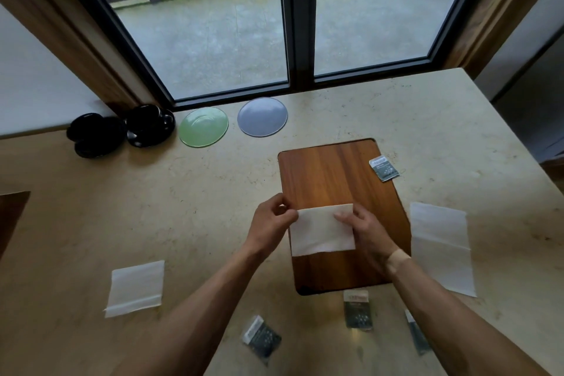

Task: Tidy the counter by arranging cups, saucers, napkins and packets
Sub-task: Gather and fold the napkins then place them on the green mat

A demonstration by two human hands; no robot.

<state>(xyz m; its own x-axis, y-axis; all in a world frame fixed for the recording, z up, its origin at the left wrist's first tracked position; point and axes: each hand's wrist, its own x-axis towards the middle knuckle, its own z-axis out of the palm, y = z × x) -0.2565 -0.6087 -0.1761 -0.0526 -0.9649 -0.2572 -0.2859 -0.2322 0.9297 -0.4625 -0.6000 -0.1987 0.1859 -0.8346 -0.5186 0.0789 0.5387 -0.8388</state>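
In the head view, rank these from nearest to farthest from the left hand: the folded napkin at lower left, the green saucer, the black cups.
From the left hand:
1. Green saucer, up by the window.
2. Folded napkin, lower left; close to the saucer's range, hard to separate.
3. Black cups, far left corner.

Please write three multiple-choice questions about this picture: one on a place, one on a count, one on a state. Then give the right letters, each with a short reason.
1. Where does the packet farthest from the person lie?
A. on the green saucer
B. at the wooden board's far right edge
C. under a napkin

2. How many napkins lie flat on the counter, unheld?
A. two
B. four
C. none

3. How is the held napkin kept?
A. one hand only
B. crumpled in a fist
C. pinched by both hands

Answers:
1 B, it overlaps that edge.
2 A, one napkin left, one right.
3 C, left hand and right hand pinch its top corners.
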